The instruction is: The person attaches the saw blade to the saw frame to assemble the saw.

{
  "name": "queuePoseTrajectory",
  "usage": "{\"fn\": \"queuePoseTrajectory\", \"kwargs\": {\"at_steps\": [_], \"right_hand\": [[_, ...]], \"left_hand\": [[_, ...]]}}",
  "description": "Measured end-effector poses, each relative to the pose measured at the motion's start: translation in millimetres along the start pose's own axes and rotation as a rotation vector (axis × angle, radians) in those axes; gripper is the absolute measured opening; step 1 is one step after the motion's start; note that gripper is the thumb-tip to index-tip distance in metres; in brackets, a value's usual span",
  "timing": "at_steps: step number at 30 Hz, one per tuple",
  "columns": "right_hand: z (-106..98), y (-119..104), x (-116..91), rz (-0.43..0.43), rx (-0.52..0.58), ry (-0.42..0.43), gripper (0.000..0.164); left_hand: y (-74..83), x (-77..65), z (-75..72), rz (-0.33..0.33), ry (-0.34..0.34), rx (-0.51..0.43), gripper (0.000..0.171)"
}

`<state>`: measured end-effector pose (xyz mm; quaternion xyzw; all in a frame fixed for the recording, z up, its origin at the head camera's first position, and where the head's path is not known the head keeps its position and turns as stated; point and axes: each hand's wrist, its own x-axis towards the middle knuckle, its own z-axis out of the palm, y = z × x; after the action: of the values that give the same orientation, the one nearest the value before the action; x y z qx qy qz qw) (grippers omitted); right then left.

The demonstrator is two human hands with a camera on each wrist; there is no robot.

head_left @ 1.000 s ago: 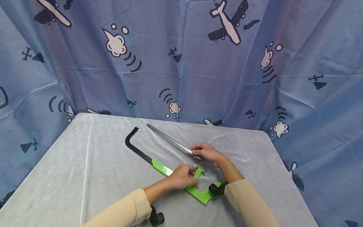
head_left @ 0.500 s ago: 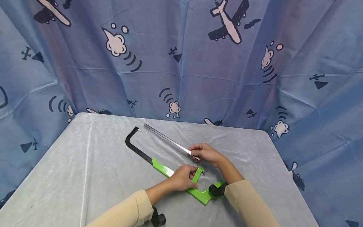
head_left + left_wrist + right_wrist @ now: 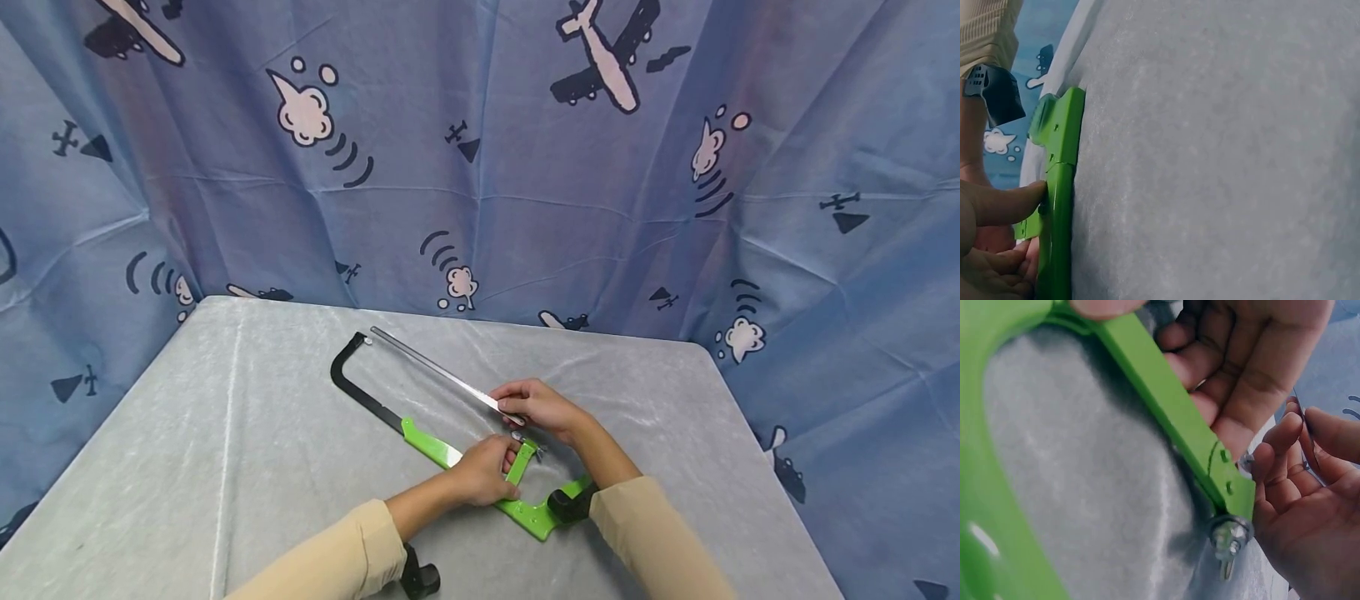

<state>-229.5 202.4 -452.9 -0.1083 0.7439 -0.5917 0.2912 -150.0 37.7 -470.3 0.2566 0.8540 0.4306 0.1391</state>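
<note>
A green and black hacksaw frame point(image 3: 427, 446) lies slantwise on the table, its black end pointing far left. My left hand point(image 3: 478, 472) holds the frame at the green arm in front of the handle. In the right wrist view a wing nut point(image 3: 1230, 540) sits at the tip of that arm. Between thumb and fingers my right hand point(image 3: 542, 407) pinches one end of a thin silver hacksaw blade point(image 3: 435, 365). The blade runs along the frame's open side, its far end close to the small pin point(image 3: 367, 340) on the black end.
The table point(image 3: 165, 467) has a pale grey cloth cover. Behind it hangs a blue curtain point(image 3: 525, 208) printed with planes. A black wrist mount point(image 3: 572, 503) on the right forearm overlaps the saw handle; another black mount point(image 3: 420, 575) shows under the left sleeve.
The right hand has shifted slightly left with the blade, bringing the blade's far end nearer the frame's front pin. The left hand and the frame have stayed almost still.
</note>
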Motion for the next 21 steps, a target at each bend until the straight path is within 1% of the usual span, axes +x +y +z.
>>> {"fn": "queuePoseTrajectory", "kwargs": {"at_steps": [5, 8, 14, 21], "right_hand": [[3.2, -0.7, 1.3, 0.003, -0.015, -0.001, 0.03], [5.1, -1.7, 1.4, 0.013, -0.017, 0.004, 0.029], [7.3, -3.1, 1.0, 0.017, -0.019, -0.003, 0.028], [8.4, -4.2, -0.9, 0.019, -0.025, -0.012, 0.03]], "left_hand": [[-0.3, -0.8, 0.4, -0.025, 0.012, 0.025, 0.05], [-1.2, -0.1, 0.6, -0.022, 0.019, 0.022, 0.05], [0.5, -0.6, 0.0, -0.03, 0.005, 0.001, 0.048], [0.0, -0.2, 1.1, -0.039, 0.004, 0.033, 0.047]]}}
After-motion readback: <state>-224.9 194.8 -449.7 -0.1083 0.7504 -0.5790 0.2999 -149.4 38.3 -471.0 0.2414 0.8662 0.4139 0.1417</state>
